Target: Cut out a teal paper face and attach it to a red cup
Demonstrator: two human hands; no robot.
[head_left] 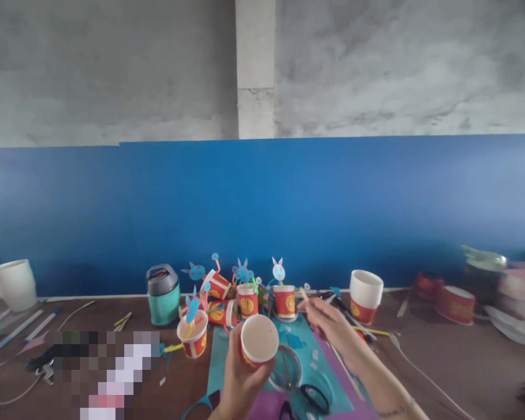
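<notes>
My left hand (245,376) is wrapped round a red and white paper cup (259,344), its open mouth tilted toward me. To the right, my right hand (326,321) is raised with its fingers pinched near a small pale tip; what they hold is too small to make out. Beneath both hands lie teal paper sheets (335,382). Scissors (314,398) with black handles rest by a clear round lid or tape ring (286,367). Just behind, a paper cup (285,302) carries a rabbit-face cutout (279,270).
Several decorated cups stand or lie at the back, one a cup (195,338) with a blue cutout. A teal jar (164,296) stands left of them. Stacked paper cups (366,294) are at right, with a white cable (426,379) nearby. Pens (44,325) lie far left.
</notes>
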